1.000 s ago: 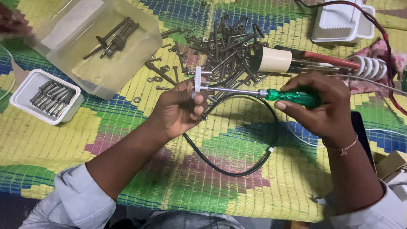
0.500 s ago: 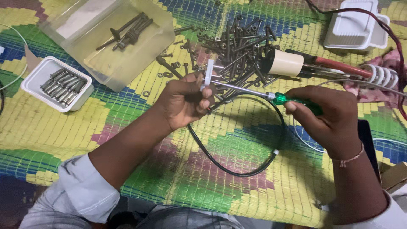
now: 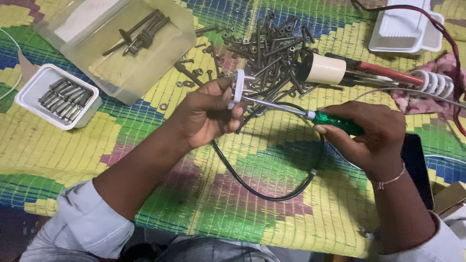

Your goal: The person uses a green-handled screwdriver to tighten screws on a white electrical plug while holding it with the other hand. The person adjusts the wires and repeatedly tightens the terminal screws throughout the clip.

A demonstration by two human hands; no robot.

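White disc [image 3: 237, 87] pinched in left hand [image 3: 206, 116], right hand [image 3: 371, 133] pressing screwdriver [image 3: 310, 115] against it

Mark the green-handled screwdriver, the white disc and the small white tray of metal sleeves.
green-handled screwdriver [image 3: 337, 123], head view, on the green handle.
white disc [image 3: 238, 87], head view, on its rim above the left hand's fingers.
small white tray [image 3: 30, 83], head view, on its left rim.

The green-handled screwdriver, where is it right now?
In the head view, the green-handled screwdriver is right of centre, held in the right hand. Its tip points left to a small white disc held by the left hand, just below the pile of screws.
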